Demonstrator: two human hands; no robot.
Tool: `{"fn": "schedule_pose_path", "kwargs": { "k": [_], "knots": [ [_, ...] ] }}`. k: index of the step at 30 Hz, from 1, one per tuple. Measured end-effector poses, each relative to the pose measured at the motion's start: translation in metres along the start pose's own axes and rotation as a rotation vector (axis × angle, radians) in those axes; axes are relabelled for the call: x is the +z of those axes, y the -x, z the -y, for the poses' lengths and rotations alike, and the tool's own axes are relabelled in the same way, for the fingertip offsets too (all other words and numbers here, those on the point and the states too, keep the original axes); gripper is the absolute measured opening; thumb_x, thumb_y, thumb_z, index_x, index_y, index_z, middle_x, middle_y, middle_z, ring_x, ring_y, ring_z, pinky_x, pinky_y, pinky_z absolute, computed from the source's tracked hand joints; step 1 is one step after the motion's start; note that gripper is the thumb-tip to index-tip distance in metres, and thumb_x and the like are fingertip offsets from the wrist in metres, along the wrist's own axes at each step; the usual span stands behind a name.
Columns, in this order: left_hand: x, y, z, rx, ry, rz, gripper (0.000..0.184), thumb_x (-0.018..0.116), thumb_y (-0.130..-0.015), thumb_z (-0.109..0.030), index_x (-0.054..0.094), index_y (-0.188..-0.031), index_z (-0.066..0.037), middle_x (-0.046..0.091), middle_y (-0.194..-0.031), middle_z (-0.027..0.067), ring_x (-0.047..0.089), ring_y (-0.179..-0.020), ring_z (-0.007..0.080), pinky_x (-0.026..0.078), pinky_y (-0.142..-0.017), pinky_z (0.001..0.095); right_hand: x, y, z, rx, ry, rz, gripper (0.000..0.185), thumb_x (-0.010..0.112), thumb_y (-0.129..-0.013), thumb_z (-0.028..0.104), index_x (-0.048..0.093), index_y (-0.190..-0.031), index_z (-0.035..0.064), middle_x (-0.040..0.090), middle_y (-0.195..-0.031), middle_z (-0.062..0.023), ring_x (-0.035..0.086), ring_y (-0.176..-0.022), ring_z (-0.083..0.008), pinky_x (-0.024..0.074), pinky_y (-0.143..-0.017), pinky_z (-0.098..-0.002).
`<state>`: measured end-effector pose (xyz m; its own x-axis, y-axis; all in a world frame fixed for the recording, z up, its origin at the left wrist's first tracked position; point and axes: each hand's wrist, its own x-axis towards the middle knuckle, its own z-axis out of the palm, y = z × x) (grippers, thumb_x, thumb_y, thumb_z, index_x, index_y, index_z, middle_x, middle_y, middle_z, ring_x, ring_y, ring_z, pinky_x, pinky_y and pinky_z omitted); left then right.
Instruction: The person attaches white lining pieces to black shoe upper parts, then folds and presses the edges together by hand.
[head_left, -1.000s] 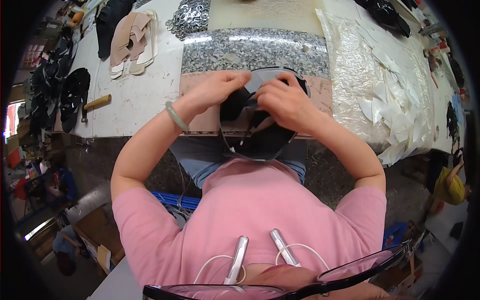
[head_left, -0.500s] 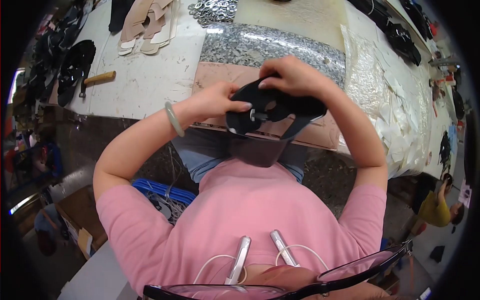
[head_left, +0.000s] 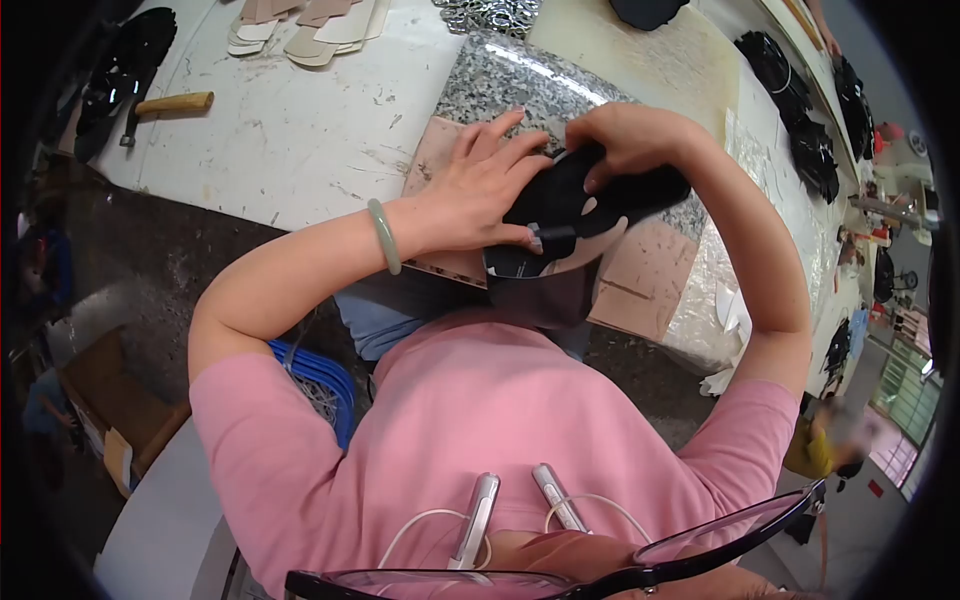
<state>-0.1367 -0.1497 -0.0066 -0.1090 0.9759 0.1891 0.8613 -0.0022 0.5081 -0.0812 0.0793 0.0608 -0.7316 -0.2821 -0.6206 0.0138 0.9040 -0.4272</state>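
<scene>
A black shoe upper point(head_left: 560, 212) with cut-out holes and a small shiny fitting lies over a pinkish board point(head_left: 645, 280) at the table's front edge. Its dark lower part point(head_left: 545, 300) hangs over the edge towards my lap. My left hand point(head_left: 475, 195) rests with fingers spread over the board and the upper's left edge, its thumb stretched out to the fitting. At the upper's far side, my right hand point(head_left: 625, 145) is closed on the rim, thumb inside and fingers bent behind. The palm side of both hands is hidden.
Behind the board is a speckled stone slab point(head_left: 520, 80). A hammer point(head_left: 175, 104) and a black glossy piece point(head_left: 130, 70) lie at left, near cut pieces point(head_left: 330, 35). Clear plastic sheeting point(head_left: 750, 190) covers the right side. Under the table stands a blue basket point(head_left: 325, 385).
The view has turned, shifting the table. My left hand has gone from pinching the upper's edge to lying spread over it. My right hand keeps its hold on the far rim.
</scene>
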Motion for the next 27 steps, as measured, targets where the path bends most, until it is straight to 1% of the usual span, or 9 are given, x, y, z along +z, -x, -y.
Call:
{"fn": "schedule_pose_path", "kwargs": {
  "k": [2, 5, 9, 11, 15, 17, 21, 22, 27],
  "knots": [
    [0.004, -0.007, 0.005, 0.023, 0.051, -0.007, 0.075, 0.08, -0.065, -0.04, 0.049, -0.125, -0.006, 0.038, -0.136, 0.012, 0.022, -0.136, 0.0363, 0.019, -0.109, 0.0496, 0.0, -0.001, 0.004, 0.066, 0.082, 0.036, 0.039, 0.079, -0.065, 0.02, 0.065, -0.098, 0.0047, 0.067, -0.09, -0.0158, 0.063, -0.089, -0.034, 0.0488, -0.077, -0.0414],
    [0.007, -0.027, 0.002, -0.135, 0.18, 0.006, 0.066, 0.079, -0.068, -0.039, 0.053, -0.118, -0.005, 0.042, -0.13, 0.011, 0.022, -0.136, 0.0366, 0.018, -0.11, 0.05, -0.005, -0.003, 0.018, 0.13, 0.216, 0.11, 0.039, 0.08, -0.064, 0.02, 0.066, -0.097, 0.0047, 0.067, -0.09, -0.0155, 0.063, -0.089, -0.0334, 0.049, -0.077, -0.0423],
    [0.011, -0.039, 0.007, -0.021, 0.101, -0.031, 0.061, 0.077, -0.07, -0.041, 0.055, -0.112, -0.004, 0.044, -0.124, 0.0114, 0.023, -0.135, 0.0366, 0.019, -0.109, 0.0511, -0.008, 0.006, 0.014, 0.07, 0.097, 0.111, 0.035, 0.078, -0.066, 0.016, 0.066, -0.097, 0.0041, 0.067, -0.094, -0.0154, 0.063, -0.092, -0.0335, 0.0486, -0.079, -0.0418],
    [0.01, -0.036, 0.013, 0.041, 0.093, -0.038, 0.063, 0.076, -0.07, -0.045, 0.054, -0.111, -0.002, 0.045, -0.124, 0.0131, 0.023, -0.135, 0.0375, 0.019, -0.109, 0.0517, 0.004, 0.008, 0.001, 0.04, 0.018, 0.002, 0.033, 0.078, -0.068, 0.015, 0.065, -0.096, 0.0037, 0.067, -0.094, -0.0152, 0.062, -0.093, -0.034, 0.0483, -0.08, -0.0417],
    [0.006, -0.026, 0.013, 0.091, 0.094, -0.053, 0.065, 0.076, -0.07, -0.043, 0.051, -0.117, -0.005, 0.041, -0.131, 0.0129, 0.024, -0.136, 0.0366, 0.02, -0.11, 0.0532, 0.012, 0.009, -0.008, 0.051, -0.002, -0.088, 0.036, 0.076, -0.072, 0.019, 0.066, -0.104, 0.0064, 0.068, -0.093, -0.0152, 0.065, -0.091, -0.033, 0.0495, -0.082, -0.0409],
    [0.0, -0.016, 0.011, 0.144, 0.1, -0.022, 0.063, 0.075, -0.071, -0.041, 0.049, -0.119, -0.009, 0.039, -0.135, 0.0123, 0.024, -0.137, 0.0371, 0.02, -0.111, 0.0544, 0.014, 0.011, -0.009, 0.036, -0.017, -0.124, 0.034, 0.076, -0.072, 0.02, 0.065, -0.101, 0.0051, 0.068, -0.093, -0.0147, 0.065, -0.092, -0.0322, 0.0483, -0.083, -0.0408],
    [-0.002, -0.008, 0.017, 0.411, 0.036, 0.195, 0.057, 0.067, -0.08, -0.037, 0.051, -0.132, -0.019, 0.044, -0.138, 0.0015, 0.025, -0.139, 0.0292, 0.017, -0.112, 0.0552, 0.02, 0.012, -0.015, 0.004, -0.002, -0.175, 0.031, 0.076, -0.072, 0.02, 0.064, -0.097, 0.0044, 0.068, -0.091, -0.0134, 0.065, -0.092, -0.0297, 0.0447, -0.087, -0.0407],
    [-0.008, -0.01, 0.016, 0.376, 0.026, 0.253, 0.057, 0.061, -0.085, -0.04, 0.048, -0.137, -0.023, 0.046, -0.139, -0.0049, 0.023, -0.141, 0.0254, 0.012, -0.113, 0.0562, 0.022, 0.013, -0.016, -0.001, -0.054, -0.2, 0.028, 0.076, -0.071, 0.015, 0.062, -0.092, 0.0037, 0.065, -0.088, -0.0137, 0.062, -0.091, -0.032, 0.0442, -0.087, -0.0406],
    [-0.01, -0.027, 0.026, 0.376, -0.04, 0.326, 0.07, 0.056, -0.08, -0.058, 0.045, -0.139, -0.022, 0.04, -0.145, -0.0052, 0.016, -0.144, 0.0253, 0.006, -0.114, 0.0571, 0.032, 0.022, -0.021, -0.094, -0.006, -0.282, 0.036, 0.074, -0.072, 0.011, 0.058, -0.103, 0.0054, 0.062, -0.098, -0.0103, 0.057, -0.101, -0.0304, 0.0427, -0.09, -0.0406]
  ]
}}
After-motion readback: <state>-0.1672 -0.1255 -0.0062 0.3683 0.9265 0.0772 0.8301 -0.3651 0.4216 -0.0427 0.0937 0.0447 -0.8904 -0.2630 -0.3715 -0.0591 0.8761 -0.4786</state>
